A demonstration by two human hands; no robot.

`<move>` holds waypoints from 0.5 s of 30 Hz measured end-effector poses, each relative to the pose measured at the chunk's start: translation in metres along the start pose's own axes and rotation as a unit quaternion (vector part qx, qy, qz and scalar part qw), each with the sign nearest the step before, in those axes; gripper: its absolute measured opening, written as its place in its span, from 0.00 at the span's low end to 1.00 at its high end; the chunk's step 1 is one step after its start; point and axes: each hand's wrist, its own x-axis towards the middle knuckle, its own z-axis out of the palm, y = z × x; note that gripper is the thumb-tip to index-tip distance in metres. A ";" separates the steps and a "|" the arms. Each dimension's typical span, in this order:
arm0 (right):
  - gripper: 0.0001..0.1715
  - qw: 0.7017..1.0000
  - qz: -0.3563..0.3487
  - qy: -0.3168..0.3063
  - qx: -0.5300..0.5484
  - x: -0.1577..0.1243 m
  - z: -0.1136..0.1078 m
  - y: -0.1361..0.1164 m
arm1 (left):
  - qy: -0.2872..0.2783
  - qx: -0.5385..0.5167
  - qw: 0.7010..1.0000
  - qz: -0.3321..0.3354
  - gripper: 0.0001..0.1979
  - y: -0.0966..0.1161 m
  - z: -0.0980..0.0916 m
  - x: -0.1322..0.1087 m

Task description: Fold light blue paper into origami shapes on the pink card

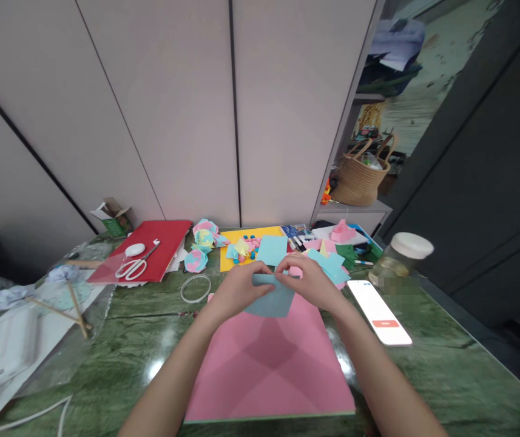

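Between my two hands is a light blue sheet of paper (271, 303), its top edge bent over or curled. My left hand (244, 285) pinches that edge from the left with thumb and fingers. From the right, my right hand (307, 279) pinches the same edge, close to the left fingertips. Beneath them lies a large pink sheet (271, 370) on the table. Just beyond my hands another light blue square of paper (272, 249) lies on a yellow sheet (229, 237), near small pink and blue pieces (253, 243).
Scissors (133, 267) rest on a red folder (164, 240) at left. Pastel paper flowers (205, 233) and a clear ring (196, 289) are nearby. A lit phone (380, 312) and a white-lidded jar (400, 258) stand right. Cabinet doors (287, 121) rise behind the green table (141, 340).
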 end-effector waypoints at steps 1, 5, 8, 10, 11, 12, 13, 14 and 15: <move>0.05 1.000 -0.004 0.001 -0.007 0.000 0.001 0.000 | 0.000 -0.003 1.000 0.004 0.06 0.000 0.000 0.000; 0.06 1.000 -0.006 -0.005 -0.009 0.001 0.002 -0.003 | 0.006 -0.011 1.000 0.025 0.10 -0.001 0.000 0.000; 0.06 1.000 0.002 -0.007 0.005 0.000 -0.001 -0.004 | 0.023 -0.019 0.999 0.039 0.09 -0.002 -0.002 0.000; 0.05 1.000 0.010 -0.012 0.018 0.000 -0.006 -0.003 | 0.035 -0.032 0.998 0.046 0.09 -0.002 -0.004 0.000; 0.05 0.999 0.014 -0.016 0.024 -0.001 -0.009 -0.001 | 0.038 -0.039 0.997 0.049 0.08 -0.002 -0.005 0.000; 0.05 0.999 0.019 -0.019 0.027 -0.001 -0.012 0.000 | 0.040 -0.043 0.997 0.051 0.09 -0.003 -0.006 0.000; 0.05 0.999 0.023 -0.023 0.029 -0.001 -0.015 0.003 | 0.040 -0.045 0.997 0.053 0.09 -0.003 -0.007 0.000; 0.05 0.999 0.026 -0.027 0.029 -0.001 -0.019 0.005 | 0.041 -0.045 0.997 0.054 0.09 -0.004 -0.009 0.000; 0.05 0.999 0.030 -0.029 0.029 -0.001 -0.022 0.008 | 0.047 -0.043 0.997 0.053 0.10 -0.005 -0.012 0.000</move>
